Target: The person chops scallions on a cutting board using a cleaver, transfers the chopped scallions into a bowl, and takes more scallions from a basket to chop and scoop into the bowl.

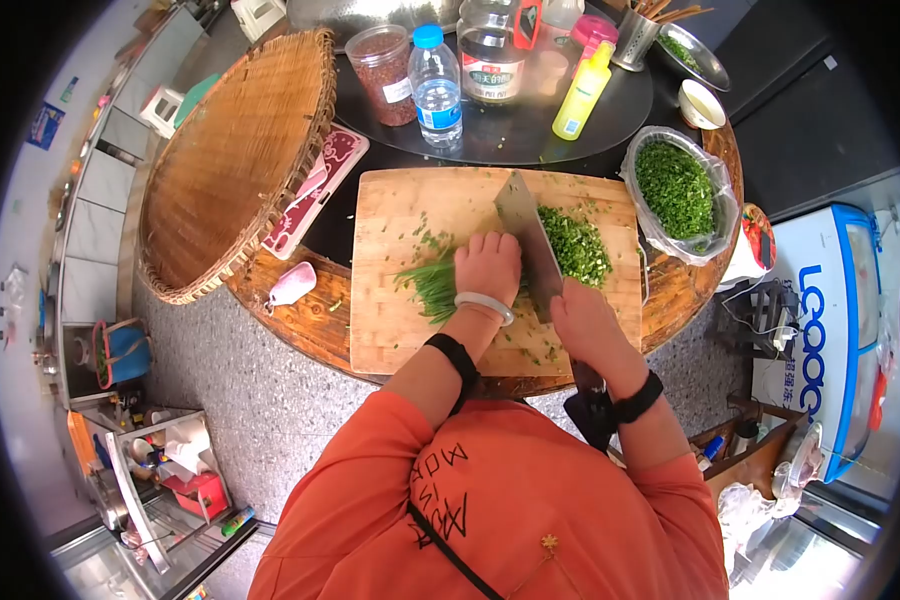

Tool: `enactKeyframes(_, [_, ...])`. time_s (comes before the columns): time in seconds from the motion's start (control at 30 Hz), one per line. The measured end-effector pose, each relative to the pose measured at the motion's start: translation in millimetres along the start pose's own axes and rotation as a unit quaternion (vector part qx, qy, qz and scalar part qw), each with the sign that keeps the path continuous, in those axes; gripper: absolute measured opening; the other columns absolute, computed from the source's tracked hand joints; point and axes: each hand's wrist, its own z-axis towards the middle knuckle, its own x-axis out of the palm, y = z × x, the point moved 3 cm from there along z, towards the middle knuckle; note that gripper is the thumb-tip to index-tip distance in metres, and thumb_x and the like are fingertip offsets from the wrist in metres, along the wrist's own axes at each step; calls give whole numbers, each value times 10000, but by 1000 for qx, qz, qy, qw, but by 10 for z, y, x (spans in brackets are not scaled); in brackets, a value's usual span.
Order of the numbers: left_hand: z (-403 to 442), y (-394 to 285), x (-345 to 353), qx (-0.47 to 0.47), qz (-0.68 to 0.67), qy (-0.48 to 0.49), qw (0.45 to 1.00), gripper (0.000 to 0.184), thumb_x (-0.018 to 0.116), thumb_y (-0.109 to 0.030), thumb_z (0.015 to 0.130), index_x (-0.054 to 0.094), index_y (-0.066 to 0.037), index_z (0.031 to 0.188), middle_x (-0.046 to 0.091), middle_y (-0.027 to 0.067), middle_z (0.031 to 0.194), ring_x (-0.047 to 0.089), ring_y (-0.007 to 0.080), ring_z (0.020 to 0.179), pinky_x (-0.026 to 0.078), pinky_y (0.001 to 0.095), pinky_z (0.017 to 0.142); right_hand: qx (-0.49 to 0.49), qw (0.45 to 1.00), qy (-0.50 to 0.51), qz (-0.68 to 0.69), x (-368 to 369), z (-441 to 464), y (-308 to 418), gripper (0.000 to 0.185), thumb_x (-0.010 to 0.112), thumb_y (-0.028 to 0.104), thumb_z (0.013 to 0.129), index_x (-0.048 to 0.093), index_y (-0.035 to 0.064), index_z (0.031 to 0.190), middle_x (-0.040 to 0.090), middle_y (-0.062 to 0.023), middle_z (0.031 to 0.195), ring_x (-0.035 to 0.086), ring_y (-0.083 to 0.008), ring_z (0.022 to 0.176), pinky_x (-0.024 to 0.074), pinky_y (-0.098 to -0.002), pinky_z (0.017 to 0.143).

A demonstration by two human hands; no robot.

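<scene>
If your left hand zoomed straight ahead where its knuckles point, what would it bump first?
Probably the cleaver: its blade slants across just ahead of the left hand, though depth is hard to judge here.

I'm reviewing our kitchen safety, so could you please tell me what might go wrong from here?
The cleaver in the right hand sits close beside the left hand on the uncut greens, so a slip could cut it. The chopped greens lie toward the right side of the cutting board, so some might spill off.
</scene>
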Motion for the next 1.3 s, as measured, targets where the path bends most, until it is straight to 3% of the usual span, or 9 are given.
enactKeyframes(0.13, [15, 26, -17, -11, -10, -13, 1000, 68, 524, -179, 783, 520, -112, 771, 538, 62, 804, 519, 261, 814, 393, 390, 679, -33, 999, -22, 11, -167, -71, 13, 194, 422, 171, 847, 480, -14, 849, 574, -244, 739, 562, -421, 711, 438, -497, 644])
enactKeyframes(0.23, [-15, 30, 52, -40, 0, 28, 999, 73, 529, -177, 790, 519, -106, 777, 536, 71, 806, 517, 267, 812, 393, 392, 680, -4, 1000, 22, -5, -308, -314, 86, 188, 418, 172, 851, 483, -4, 845, 575, -238, 731, 561, -416, 703, 438, -496, 639])
enactKeyframes(0.37, [-6, 20, -6, -18, -5, 18, 1000, 61, 536, -156, 788, 502, -106, 796, 523, 63, 802, 512, 256, 807, 396, 377, 674, 11, 999, 33, 35, -2, -34, 31, 216, 451, 187, 840, 473, -27, 823, 543, -272, 720, 526, -452, 714, 407, -496, 622])
enactKeyframes(0.47, [-32, 13, -35, -1, -12, -2, 1000, 62, 537, -140, 782, 487, -109, 801, 511, 56, 806, 509, 242, 804, 400, 361, 673, -34, 997, -12, 63, -26, 110, 5, 222, 448, 184, 843, 466, -35, 814, 541, -275, 710, 527, -454, 712, 407, -496, 616])
enactKeyframes(0.57, [-17, 52, 13, -8, -24, -21, 999, 57, 526, -139, 787, 485, -107, 811, 511, 60, 810, 509, 245, 802, 402, 359, 674, 24, 999, 2, 34, -220, -106, 58, 216, 449, 178, 842, 467, -33, 802, 543, -271, 713, 528, -452, 711, 409, -491, 611])
enactKeyframes(0.73, [-28, 51, 34, -13, -22, 15, 1000, 65, 537, -125, 780, 487, -107, 818, 508, 64, 811, 506, 251, 798, 404, 361, 674, -26, 998, 50, -7, -59, -76, 121, 217, 416, 190, 846, 501, -9, 832, 574, -258, 761, 552, -434, 737, 431, -509, 662])
enactKeyframes(0.93, [3, 66, 6, 1, -51, -22, 998, 60, 519, -120, 772, 477, -107, 813, 497, 69, 804, 498, 257, 780, 401, 370, 677, 28, 998, 0, 48, -160, 2, 37, 218, 455, 184, 838, 455, -31, 800, 530, -266, 697, 520, -447, 701, 401, -487, 610])
enactKeyframes(1.03, [-46, 73, 63, -6, -63, -17, 998, 66, 520, -97, 774, 466, -78, 808, 493, 113, 781, 489, 305, 769, 389, 404, 650, 11, 995, 37, 89, -262, -206, 72, 220, 453, 190, 835, 458, -29, 811, 531, -269, 707, 517, -452, 710, 403, -487, 621])
enactKeyframes(1.3, [-9, 62, 1, -13, -98, -41, 994, 71, 514, -83, 752, 463, -66, 800, 490, 124, 786, 485, 316, 774, 383, 408, 660, 18, 998, 1, 62, -79, 21, 37, 226, 452, 197, 836, 472, -26, 811, 540, -272, 733, 523, -450, 728, 414, -479, 636])
